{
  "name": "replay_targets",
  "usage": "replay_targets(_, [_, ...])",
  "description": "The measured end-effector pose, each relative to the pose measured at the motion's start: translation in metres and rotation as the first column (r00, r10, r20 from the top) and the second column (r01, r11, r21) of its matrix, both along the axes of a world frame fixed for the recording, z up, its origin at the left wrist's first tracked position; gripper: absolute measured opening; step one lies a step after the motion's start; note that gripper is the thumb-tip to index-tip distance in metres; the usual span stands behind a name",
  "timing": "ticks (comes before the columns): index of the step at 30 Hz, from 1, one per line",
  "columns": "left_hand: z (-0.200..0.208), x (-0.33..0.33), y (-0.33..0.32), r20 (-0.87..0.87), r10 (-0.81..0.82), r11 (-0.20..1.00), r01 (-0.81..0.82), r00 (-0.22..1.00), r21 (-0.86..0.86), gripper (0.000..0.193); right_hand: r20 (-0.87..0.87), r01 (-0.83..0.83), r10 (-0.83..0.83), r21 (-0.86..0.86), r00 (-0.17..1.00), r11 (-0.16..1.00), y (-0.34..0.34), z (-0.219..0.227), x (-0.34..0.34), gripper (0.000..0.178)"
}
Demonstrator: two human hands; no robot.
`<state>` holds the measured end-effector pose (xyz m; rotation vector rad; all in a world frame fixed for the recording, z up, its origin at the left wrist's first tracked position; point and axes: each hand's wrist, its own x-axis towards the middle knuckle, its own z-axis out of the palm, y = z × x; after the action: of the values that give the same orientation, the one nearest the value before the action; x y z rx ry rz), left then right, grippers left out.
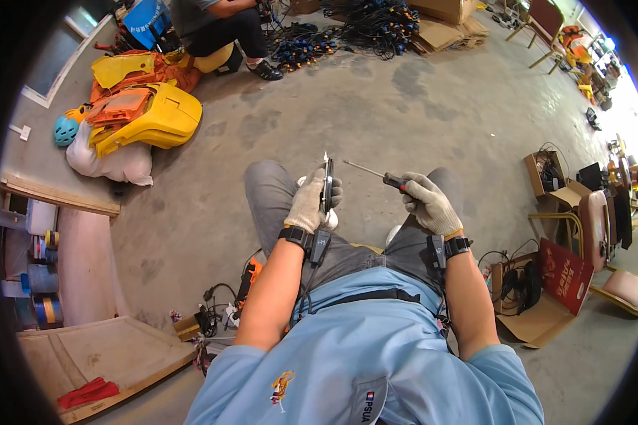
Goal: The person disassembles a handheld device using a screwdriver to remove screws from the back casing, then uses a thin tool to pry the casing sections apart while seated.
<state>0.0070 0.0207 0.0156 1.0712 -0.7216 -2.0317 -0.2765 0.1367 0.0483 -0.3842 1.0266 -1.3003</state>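
Screwdriver (392, 180) in right hand (431, 204), fingers curled round it; left hand (308, 203), fingers bent, grasps black part (328, 185).

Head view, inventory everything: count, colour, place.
Flat hand tool: 1, black and silver, centre
Long slender screwdriver: 1, black, red and silver, centre
Moulded plastic shells: several, yellow and orange, upper left
Bulging sack: 1, white, below the shells
Round helmet: 1, turquoise, upper left
Tangled cables: uncounted, black and blue, top
Open cardboard boxes: at least 2, brown, right
Padded chairs: at least 2, red or pale, right
Distant clutter: uncounted, mixed, right
Crumpled cloth: 1, red, lower left
Seated person: 1, dark trousers, upper left
Concrete floor: 1, grey, throughout
Shirt: 1, light blue, bottom
Left grip: 1, cream glove, holding the tool
Right grip: 1, cream glove, holding the screwdriver
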Motion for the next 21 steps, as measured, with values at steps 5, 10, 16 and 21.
replay_targets(5, [-0.0053,0.0009,-0.0006,-0.044,0.067,0.997,-0.065,0.997,0.048,0.036,-0.059,-0.181,0.182,0.013,0.982,0.983,0.0001,0.0043,0.0013,0.035])
replay_targets(10, [-0.0068,0.0016,-0.0036,-0.075,0.060,0.993,-0.052,0.995,0.104,0.047,-0.118,-0.256,0.259,0.042,0.959,0.966,-0.0001,0.0036,0.0029,0.034])
replay_targets(16, [-0.0066,0.0012,-0.0022,-0.085,0.037,0.998,-0.032,0.996,0.060,0.048,-0.132,-0.252,0.256,0.047,0.958,0.967,-0.0011,0.0062,0.0051,0.035])
replay_targets(21, [-0.0017,0.0007,-0.0005,-0.014,0.033,0.999,-0.033,0.999,0.024,0.043,-0.137,-0.254,0.257,0.043,0.957,0.966,-0.0003,0.0083,0.0054,0.035])
